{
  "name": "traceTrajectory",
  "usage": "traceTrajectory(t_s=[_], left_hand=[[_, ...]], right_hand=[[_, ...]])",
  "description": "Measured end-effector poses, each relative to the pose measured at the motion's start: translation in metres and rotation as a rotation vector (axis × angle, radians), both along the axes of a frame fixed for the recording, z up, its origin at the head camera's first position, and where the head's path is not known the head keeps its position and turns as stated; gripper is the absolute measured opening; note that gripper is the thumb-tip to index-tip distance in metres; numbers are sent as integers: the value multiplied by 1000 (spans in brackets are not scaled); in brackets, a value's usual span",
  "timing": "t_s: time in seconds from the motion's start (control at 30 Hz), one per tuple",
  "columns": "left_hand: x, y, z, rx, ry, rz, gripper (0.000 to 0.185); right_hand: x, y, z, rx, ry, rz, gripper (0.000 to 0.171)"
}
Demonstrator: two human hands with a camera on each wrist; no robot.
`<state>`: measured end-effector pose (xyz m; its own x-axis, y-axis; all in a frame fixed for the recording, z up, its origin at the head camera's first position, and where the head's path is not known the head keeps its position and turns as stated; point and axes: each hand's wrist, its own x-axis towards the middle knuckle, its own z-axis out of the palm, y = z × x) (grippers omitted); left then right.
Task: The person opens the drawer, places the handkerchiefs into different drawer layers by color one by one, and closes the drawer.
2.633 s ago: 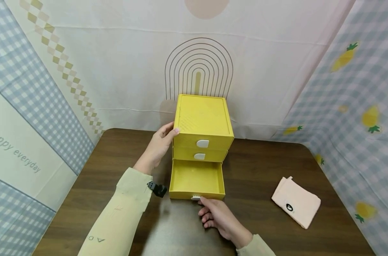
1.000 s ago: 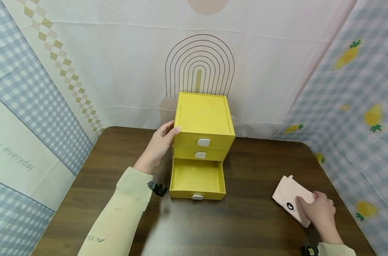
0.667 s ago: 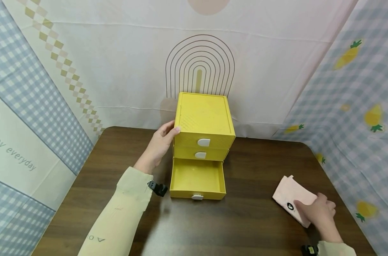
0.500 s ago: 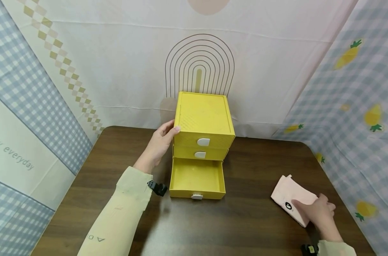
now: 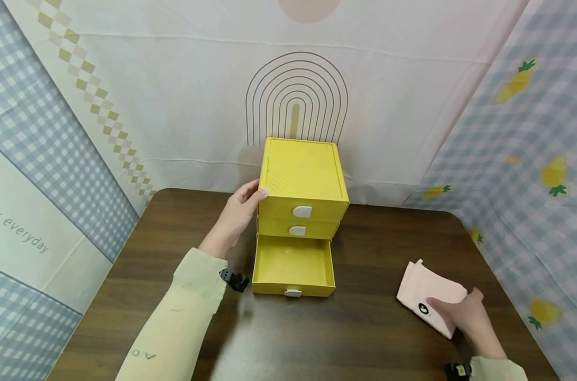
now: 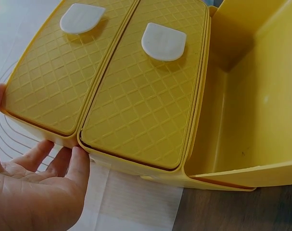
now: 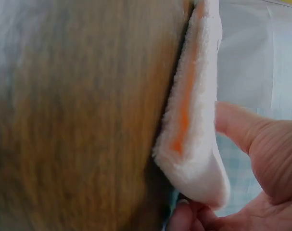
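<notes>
The right hand [image 5: 464, 315] pinches the folded pink cloth [image 5: 423, 295], well right of the open bottom drawer [image 5: 293, 264], while the flat-fingered left hand [image 5: 233, 219] steadies the yellow drawer box [image 5: 302, 177].

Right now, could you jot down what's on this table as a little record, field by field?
Left hand: left hand rests against the side of the yellow drawer box
Right hand: right hand pinches the edge of the pink cloth
Drawers: bottom drawer pulled out, nothing seen inside; the two above closed
Cloth: folded, with a small dark mark, to the right of the box
Surface: dark wooden table
</notes>
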<state>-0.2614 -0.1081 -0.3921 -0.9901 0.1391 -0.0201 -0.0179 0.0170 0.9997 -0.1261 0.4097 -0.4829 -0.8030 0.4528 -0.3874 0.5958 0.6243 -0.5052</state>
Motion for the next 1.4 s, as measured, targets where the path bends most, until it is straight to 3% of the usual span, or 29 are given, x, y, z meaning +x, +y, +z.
traceTrajectory(t_s=[0.2, 0.33, 0.47, 0.57, 0.8, 0.93, 1.17, 1.4], left_hand=[[0, 1, 0, 3, -7, -3, 73], [0, 1, 0, -5, -17, 2, 73], [-1, 2, 0, 1, -17, -1, 72], [-1, 2, -1, 4, -12, -8, 71], [-2, 3, -1, 0, -1, -4, 70], [-3, 3, -2, 3, 5, -3, 68], [-2, 2, -1, -8, 6, -2, 68], [0, 1, 0, -15, 0, -2, 70]], right_hand=[[0, -1, -2, -4, 55, 21, 123], [0, 0, -1, -32, 36, 31, 110], [0, 3, 3, -91, 8, 42, 107], [0, 2, 9, -102, 29, 68, 103], [3, -29, 39, -134, 174, 113, 81], [4, -52, 57, -153, 243, 187, 74], [4, -87, 82, -76, 424, 400, 48], [2, -131, 99, -160, 514, 530, 30]])
